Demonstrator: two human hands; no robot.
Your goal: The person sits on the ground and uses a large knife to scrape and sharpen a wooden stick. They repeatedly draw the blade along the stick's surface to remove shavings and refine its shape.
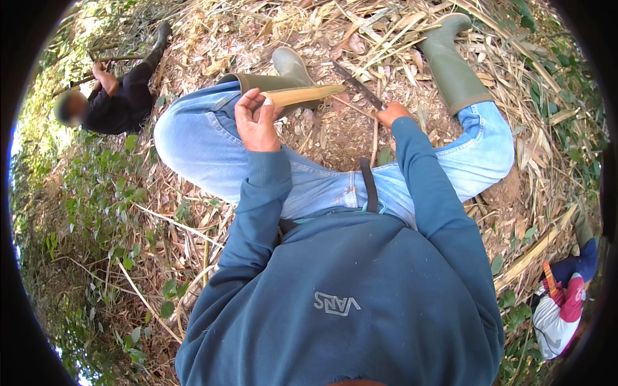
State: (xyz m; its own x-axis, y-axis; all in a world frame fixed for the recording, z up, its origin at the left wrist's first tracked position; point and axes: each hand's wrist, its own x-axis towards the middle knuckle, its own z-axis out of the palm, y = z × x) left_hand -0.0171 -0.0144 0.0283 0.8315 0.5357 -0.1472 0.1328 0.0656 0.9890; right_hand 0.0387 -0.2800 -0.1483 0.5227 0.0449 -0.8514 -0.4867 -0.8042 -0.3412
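My left hand (257, 122) pinches the near end of a pale yellow split strip (299, 96), which looks like bamboo, between thumb and fingers. The strip points right and tapers to a thin end. In my right hand (393, 114) is the handle of a long dark-bladed knife (357, 83), its blade slanting away to the upper left. The strip's thin end lies by the blade; whether they touch, I cannot tell. Both hands are raised over the ground between my bent, spread legs.
My green rubber boots (450, 64) rest on ground strewn with dry leaves and split strips. A thin stick (375, 141) lies between my legs. One person in dark clothes (122, 96) sits at far left, another (560, 309) at lower right beside a long pole (534, 254). Leafy plants grow left.
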